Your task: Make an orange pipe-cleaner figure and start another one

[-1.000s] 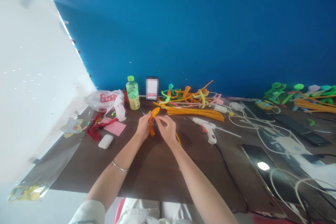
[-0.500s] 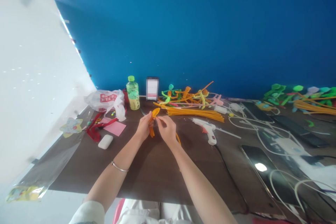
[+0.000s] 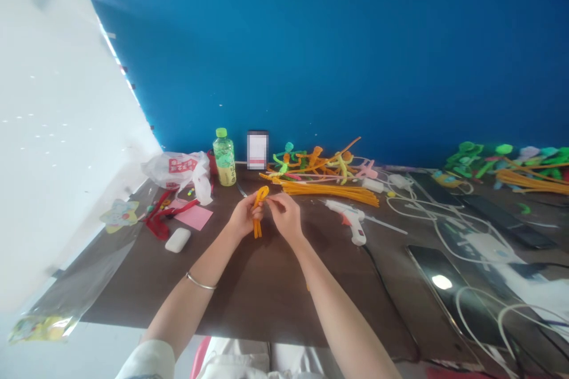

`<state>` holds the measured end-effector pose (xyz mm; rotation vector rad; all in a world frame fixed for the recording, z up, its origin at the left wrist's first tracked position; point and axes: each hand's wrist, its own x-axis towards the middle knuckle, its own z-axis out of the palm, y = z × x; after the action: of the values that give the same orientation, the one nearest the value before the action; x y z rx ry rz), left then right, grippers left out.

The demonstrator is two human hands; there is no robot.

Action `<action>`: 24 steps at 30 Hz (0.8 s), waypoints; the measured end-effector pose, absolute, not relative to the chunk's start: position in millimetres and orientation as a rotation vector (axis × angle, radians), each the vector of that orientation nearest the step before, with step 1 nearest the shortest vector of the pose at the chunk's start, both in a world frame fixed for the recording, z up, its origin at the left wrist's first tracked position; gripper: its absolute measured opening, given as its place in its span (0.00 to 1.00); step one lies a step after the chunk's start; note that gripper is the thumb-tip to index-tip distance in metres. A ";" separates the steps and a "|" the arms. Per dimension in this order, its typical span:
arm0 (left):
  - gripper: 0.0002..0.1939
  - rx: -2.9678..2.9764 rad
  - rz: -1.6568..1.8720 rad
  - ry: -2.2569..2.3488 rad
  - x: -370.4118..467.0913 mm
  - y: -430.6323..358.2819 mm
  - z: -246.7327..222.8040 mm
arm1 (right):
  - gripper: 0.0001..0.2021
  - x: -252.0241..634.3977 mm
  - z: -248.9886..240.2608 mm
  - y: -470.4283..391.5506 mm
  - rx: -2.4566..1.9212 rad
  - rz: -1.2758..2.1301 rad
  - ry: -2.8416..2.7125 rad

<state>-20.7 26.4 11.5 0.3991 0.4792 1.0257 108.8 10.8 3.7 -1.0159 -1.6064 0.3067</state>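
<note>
My left hand (image 3: 246, 214) is closed around a looped bundle of orange pipe cleaners (image 3: 262, 194); the loop stands above the fingers and the straight ends hang below. My right hand (image 3: 284, 213) is just right of the loop, thumb and fingertips pinched on a thin orange strand that is mostly hidden behind the hand. A small orange tip shows beside the right forearm. Behind both hands lies a bunch of straight orange pipe cleaners (image 3: 331, 192). Finished-looking bent pipe cleaner figures (image 3: 316, 157) in green, orange, yellow and pink are heaped behind it.
A white glue gun (image 3: 351, 219) with a black cord lies to the right. Beyond it are a phone (image 3: 444, 290) and white cables. At left are a plastic bag (image 3: 173, 169), a bottle (image 3: 224, 160), red-handled pliers (image 3: 157, 222), pink paper (image 3: 198, 217) and a white case (image 3: 178, 240).
The orange loop in my left hand has turned more upright, opening toward me. My right hand has shifted slightly right, away from the loop.
</note>
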 end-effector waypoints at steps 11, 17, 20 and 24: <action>0.04 0.418 1.009 0.522 -21.7 28.1 8.0 | 0.07 111.6 2.0 13.0 -1.006 0.404 -1.613; 0.03 0.389 0.981 0.514 -22.4 27.3 7.9 | 0.07 111.5 2.2 13.4 -1.025 0.404 -1.618; 0.03 0.396 0.994 0.520 -22.1 26.9 7.7 | 0.08 112.1 1.9 13.5 -1.031 0.400 -1.624; 0.02 0.461 1.047 0.558 -21.9 28.9 5.2 | 0.08 112.5 2.2 12.8 -1.026 0.387 -1.624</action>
<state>-21.9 28.9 5.2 0.4610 0.5583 1.0470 112.5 12.8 2.2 -1.0257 -1.6242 0.3868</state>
